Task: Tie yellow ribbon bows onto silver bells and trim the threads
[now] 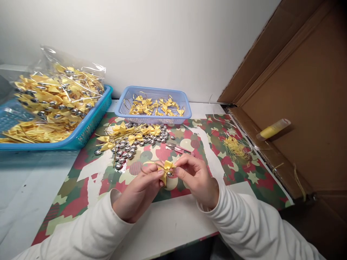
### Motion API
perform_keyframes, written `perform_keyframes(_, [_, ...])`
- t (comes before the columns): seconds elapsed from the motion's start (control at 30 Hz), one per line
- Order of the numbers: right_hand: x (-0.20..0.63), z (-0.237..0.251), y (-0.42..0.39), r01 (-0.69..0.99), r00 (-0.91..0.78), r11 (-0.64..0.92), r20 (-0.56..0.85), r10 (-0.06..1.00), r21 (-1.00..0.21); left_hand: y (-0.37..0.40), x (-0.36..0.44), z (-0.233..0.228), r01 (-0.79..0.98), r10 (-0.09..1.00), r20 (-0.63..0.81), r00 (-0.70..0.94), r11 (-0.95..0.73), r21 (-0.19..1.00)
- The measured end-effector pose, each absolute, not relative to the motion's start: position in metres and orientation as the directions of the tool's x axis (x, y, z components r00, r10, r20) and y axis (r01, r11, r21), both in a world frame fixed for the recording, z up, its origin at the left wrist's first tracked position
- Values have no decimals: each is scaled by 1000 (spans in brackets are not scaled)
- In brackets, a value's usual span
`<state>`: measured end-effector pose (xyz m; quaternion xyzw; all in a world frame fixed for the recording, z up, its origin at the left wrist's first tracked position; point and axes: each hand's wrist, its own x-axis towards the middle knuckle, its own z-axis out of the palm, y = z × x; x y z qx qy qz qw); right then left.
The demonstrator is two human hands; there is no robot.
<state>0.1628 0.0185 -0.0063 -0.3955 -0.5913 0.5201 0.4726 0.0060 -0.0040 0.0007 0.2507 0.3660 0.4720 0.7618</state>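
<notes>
My left hand (pixel 139 195) and my right hand (pixel 196 178) meet over the patterned mat (pixel 238 173). Both pinch one small yellow ribbon bow (pixel 166 168) with a silver bead at its knot and a thin gold cord loop curving off to the left. Just beyond my hands lies a heap of silver beads (pixel 130 148) with loose yellow bows and gold cords (pixel 127 133) on top. Small pink-handled snips (pixel 179 148) lie on the mat just above my right hand.
A light blue basket (pixel 173 94) of finished bows stands at the back. A larger blue tray (pixel 89 126) at the left holds plastic bags of bows. Yellow thread scraps (pixel 235 146) lie at the right. A cardboard box (pixel 306 90) with a yellow tube (pixel 272 129) borders the right side.
</notes>
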Motion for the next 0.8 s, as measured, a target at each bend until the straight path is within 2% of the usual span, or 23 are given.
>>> perform_keyframes(0.23, [164,-3,18,50,-218,235,219,951,-971,-4,5,-1,-525,905,-314,286,422,739])
perform_keyframes(0.57, [167,5,20,196,-245,511,462,852,-837,-5,3,0,-474,888,-354,294,457,752])
perform_keyframes(0.8, [166,4,20,225,-238,557,509,827,-800,-3,5,-2,-467,890,-359,281,453,759])
